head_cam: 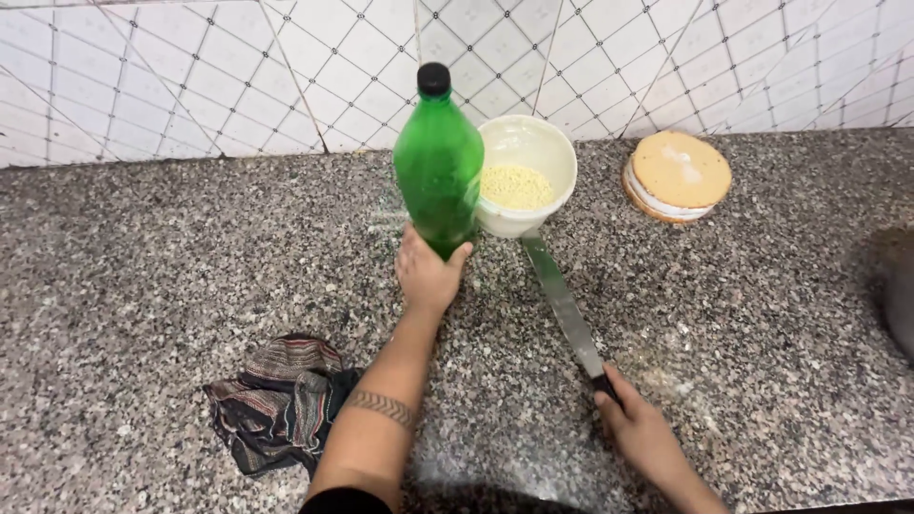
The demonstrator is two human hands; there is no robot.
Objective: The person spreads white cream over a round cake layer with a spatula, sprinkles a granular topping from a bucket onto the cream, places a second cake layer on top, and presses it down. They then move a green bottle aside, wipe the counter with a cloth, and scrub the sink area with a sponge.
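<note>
The left hand is gripping the base of a tall green bottle with a black cap, fingers closed around the bottom, and the bottle is standing upright on the speckled granite tabletop, a bit far of centre. The right hand is wrapped shut around the dark handle of a long flat knife, near right, with the blade lying low over the stone and its tip pointing at the white bowl of yellow crumbly stuff just right of the bottle.

What's bugging me: the grip on that bottle is sitting really low while the thing is tall and top-heavy, so any nudge is probably tipping it. It's touching or nearly touching the bowl, so a wobble could be knocking the crumbs out across the tabletop. The blade tip is also right by the bowl's base; a push forward could be shoving it toward the tiled wall.

The layered round cake is sitting well apart at far right, so it's looking safe. The striped cloth is lying near left, out of the way.
</note>
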